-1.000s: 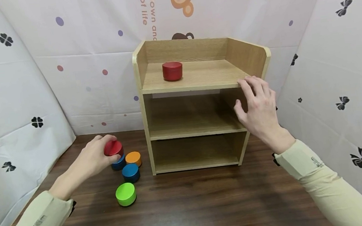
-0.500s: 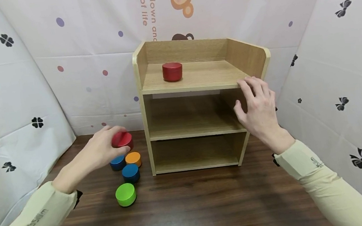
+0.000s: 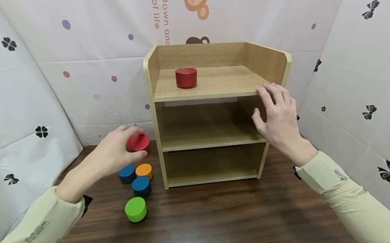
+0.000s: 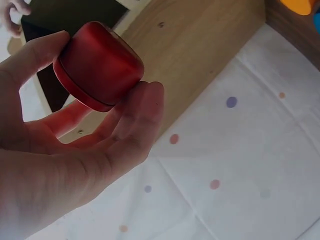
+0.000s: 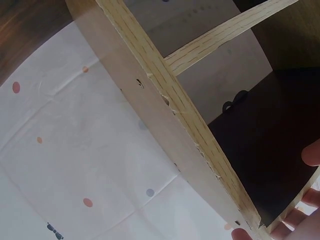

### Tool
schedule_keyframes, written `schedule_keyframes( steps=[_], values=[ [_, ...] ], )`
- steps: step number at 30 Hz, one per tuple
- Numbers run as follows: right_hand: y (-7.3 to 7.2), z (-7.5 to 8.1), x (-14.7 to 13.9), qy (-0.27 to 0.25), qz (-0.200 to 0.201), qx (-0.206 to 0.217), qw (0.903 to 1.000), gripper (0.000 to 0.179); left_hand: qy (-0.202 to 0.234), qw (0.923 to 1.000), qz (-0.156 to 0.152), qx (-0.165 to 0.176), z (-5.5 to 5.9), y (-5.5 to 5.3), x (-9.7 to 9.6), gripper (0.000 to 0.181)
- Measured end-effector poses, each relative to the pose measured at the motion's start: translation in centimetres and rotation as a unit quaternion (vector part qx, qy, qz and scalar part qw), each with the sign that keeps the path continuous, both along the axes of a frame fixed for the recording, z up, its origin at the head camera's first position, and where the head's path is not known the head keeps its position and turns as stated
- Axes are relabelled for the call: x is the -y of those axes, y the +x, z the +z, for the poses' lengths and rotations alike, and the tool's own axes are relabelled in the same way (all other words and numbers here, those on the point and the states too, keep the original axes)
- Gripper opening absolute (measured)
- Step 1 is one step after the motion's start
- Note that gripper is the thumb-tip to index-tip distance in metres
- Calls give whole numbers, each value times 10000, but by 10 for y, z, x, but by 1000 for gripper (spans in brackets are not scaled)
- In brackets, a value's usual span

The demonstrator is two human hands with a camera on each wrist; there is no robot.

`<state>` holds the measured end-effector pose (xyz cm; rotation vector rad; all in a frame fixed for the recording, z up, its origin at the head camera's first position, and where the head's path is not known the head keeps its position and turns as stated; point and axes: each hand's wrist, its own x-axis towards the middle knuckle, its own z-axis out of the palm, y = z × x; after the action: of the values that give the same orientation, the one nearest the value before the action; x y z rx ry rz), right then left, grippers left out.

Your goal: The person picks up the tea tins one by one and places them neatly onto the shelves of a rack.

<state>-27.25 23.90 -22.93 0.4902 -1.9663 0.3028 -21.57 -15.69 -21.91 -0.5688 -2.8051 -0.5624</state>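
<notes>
My left hand (image 3: pixel 113 151) holds a round red tin (image 3: pixel 141 144) between thumb and fingers, raised off the table just left of the wooden shelf unit (image 3: pixel 206 95). In the left wrist view the same tin (image 4: pixel 100 65) is tilted, its lid seam showing. At the right front corner of the unit is my right hand (image 3: pixel 278 118), its fingertips resting at the top board's edge and its thumb apart below. Another red tin (image 3: pixel 186 78) stands on the top board, towards the left. Below my left hand are two blue tins (image 3: pixel 141 186), an orange tin (image 3: pixel 144 171) and a green tin (image 3: pixel 136 209).
The unit has a middle shelf (image 3: pixel 203 132) and a bottom shelf (image 3: pixel 209 168), both open at the front. It stands on a dark wood table (image 3: pixel 206 220). Patterned white cloth (image 3: pixel 105 95) hangs close behind and at both sides.
My left hand has lifted the red tin off a blue tin and carried it up and to the right, towards the shelf unit. The right hand stays in place.
</notes>
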Motion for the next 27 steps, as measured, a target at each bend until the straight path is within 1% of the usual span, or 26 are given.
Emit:
schedule_keyframes(
  steps=[7, 11, 19, 27],
  values=[
    [1, 0, 0, 57, -29, 17, 10000, 48, -107, 9999, -105, -50, 12, 5, -10, 47],
    [1, 0, 0, -16, 13, -21, 10000, 49, -147, 9997, -175, -67, 20, 6, -18, 47],
    [1, 0, 0, 16, -15, 4, 10000, 46, -24, 9990, -444, -108, 43, 6, -39, 49],
    [0, -1, 1, -36, 17, -43, 10000, 47, 93, 9975, -627, -297, 68, 1, -69, 50]
  ],
)
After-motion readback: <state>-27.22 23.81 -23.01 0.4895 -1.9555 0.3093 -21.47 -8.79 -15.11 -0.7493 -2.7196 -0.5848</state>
